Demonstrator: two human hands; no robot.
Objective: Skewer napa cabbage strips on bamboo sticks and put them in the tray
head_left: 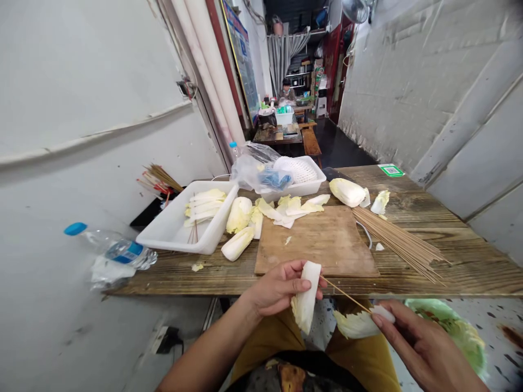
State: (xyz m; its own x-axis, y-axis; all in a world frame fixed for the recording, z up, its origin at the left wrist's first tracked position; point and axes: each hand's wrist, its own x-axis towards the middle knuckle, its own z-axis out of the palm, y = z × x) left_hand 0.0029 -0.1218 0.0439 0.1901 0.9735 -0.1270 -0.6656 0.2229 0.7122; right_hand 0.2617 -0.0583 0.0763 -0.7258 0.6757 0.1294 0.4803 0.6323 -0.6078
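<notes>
My left hand [272,288] pinches a pale cabbage leaf [307,299] upright, just past the front edge of the table. From beside that leaf a thin bamboo skewer [343,292] slants down to my right hand [425,343]. Those right fingers are closed on the skewer and on a second cabbage leaf [355,325], which hangs out to the left. Whether the skewer's tip pierces the left leaf is hard to make out. Behind my hands lies a wooden cutting board [310,245], with several loose cabbage leaves [294,209] along its far edge.
Left of the board are cabbage pieces [237,243] and a white tray [163,234] with skewered leaves. A bottle [118,247] lies farther left. Skewers [400,245] and half a cabbage [347,192] lie right. A green-lined bin [449,326] stands below. A person [287,92] sits far back.
</notes>
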